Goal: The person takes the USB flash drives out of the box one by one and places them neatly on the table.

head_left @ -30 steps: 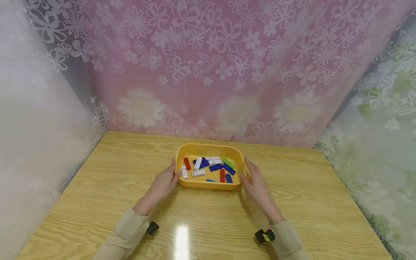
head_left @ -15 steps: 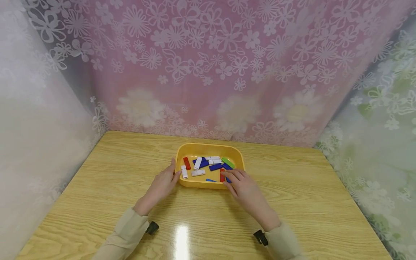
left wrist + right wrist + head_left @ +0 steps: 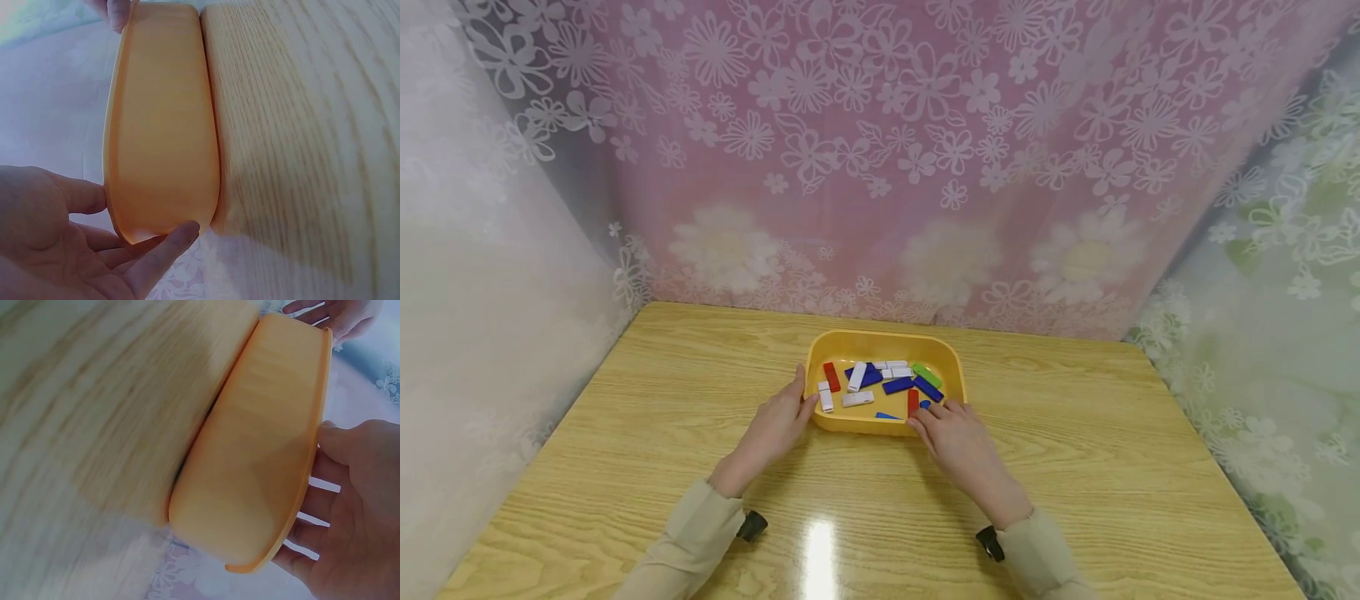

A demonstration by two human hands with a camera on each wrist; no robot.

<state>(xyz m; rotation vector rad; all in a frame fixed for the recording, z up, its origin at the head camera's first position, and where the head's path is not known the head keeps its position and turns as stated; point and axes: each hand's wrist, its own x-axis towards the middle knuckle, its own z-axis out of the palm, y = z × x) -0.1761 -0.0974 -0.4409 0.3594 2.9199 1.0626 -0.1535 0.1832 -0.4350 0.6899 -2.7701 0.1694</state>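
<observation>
A shallow yellow tray [image 3: 861, 426] sits on the wooden table, with several capped oblong pieces that look like USB flash drives inside. Among these are a white one [image 3: 857, 399], a red one [image 3: 831, 377], a green one [image 3: 927, 376] and a blue one [image 3: 898, 386]. My left hand [image 3: 777, 421] holds the tray's left end, thumb at the near rim and fingers around the corner. At the near right rim, my right hand [image 3: 964, 443] has its thumb on the rim and its fingers reaching over into the tray. Their tips are hidden in the right wrist view.
The wooden table [image 3: 647, 417] ends at a pink flowered curtain [image 3: 850, 208] behind the tray. Pale cloths hang on the left and right sides. A bright light reflection lies on the table in front of the tray.
My right hand has left the tray's right end, reached over the red and blue pieces, then drawn back to the near rim. The left hand and tray have stayed put.
</observation>
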